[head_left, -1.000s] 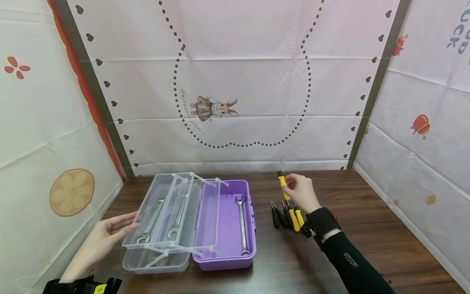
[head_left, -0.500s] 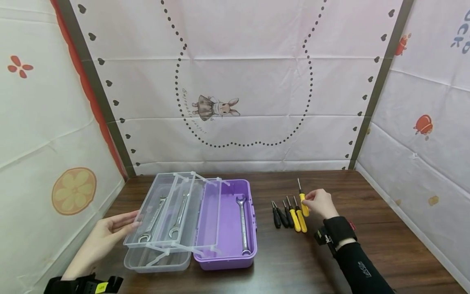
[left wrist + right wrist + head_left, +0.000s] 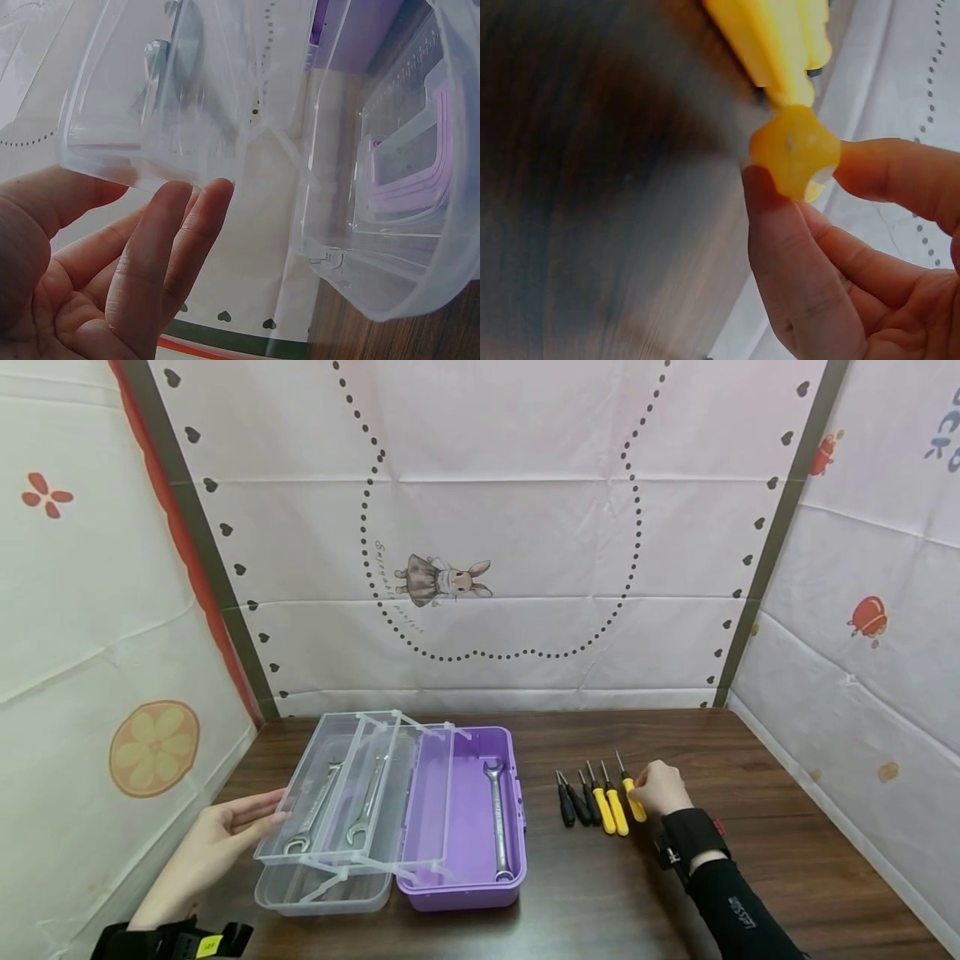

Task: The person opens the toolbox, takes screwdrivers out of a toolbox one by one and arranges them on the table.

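Observation:
My right hand pinches a yellow-handled screwdriver low over the table, its shaft pointing away from me. In the right wrist view the yellow handle end sits between thumb and fingertips. To its left lie two more yellow-handled screwdrivers, one of them here, and several black-handled tools. My left hand touches the left side of a clear upper tray with fairly straight fingertips and thumb. Wrenches, such as this one, show through the tray.
The tray is raised on hinged arms above a lower clear tray, left of the purple toolbox. Another wrench lies in the toolbox. White patterned cloth encloses the wooden table at the back and sides.
My right hand moved right and toward me with the screwdriver, bringing it down beside the row. Another yellow screwdriver's spot in the row looks unchanged. The left hand stays at the tray.

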{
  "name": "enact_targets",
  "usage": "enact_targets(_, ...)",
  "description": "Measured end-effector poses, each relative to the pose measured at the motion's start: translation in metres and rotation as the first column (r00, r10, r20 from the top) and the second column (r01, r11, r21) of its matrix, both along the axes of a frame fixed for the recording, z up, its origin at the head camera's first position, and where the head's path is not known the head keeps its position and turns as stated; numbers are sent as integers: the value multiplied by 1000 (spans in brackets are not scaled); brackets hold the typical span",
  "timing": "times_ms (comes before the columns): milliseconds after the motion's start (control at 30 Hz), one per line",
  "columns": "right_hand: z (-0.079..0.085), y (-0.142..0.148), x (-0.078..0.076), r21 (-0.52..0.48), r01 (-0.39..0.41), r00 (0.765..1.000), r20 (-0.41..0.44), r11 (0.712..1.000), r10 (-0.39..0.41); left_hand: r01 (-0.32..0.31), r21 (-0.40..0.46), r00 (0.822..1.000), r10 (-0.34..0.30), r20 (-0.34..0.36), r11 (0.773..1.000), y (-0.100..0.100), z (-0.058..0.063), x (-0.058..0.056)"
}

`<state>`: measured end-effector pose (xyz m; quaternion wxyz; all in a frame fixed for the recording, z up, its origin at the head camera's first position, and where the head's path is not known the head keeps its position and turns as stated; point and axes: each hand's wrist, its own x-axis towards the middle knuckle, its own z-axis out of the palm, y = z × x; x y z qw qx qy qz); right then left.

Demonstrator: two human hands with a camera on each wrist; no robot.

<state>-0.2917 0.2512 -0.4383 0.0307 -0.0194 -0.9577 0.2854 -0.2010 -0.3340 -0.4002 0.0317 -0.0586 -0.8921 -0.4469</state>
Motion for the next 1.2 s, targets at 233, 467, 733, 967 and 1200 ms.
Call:
enact_targets(233, -10, -1, -1, 59, -14, 1000, -14, 998, 15, 10, 6, 1000, -10, 3, 1000, 0, 0, 1)
enact_targets(467, -10, -7, 6, 106, -14, 999, -39, 994, 19, 7, 30, 999, -8, 31, 1000, 0, -1, 1)
enact_targets(733, -6, -8, 8, 125, -31, 1000, 2, 992, 31, 7, 32, 999, -8, 34, 999, -1, -1, 0)
enact_targets(967, 12, -7, 10, 109, -45, 998, 40, 993, 41, 10, 25, 999, -10, 35, 1000, -1, 0, -1)
enact_targets(1200, 32, -24, 11, 112, -84, 994, -54, 990, 91, 7, 16, 1000, -7, 18, 1000, 0, 1, 0)
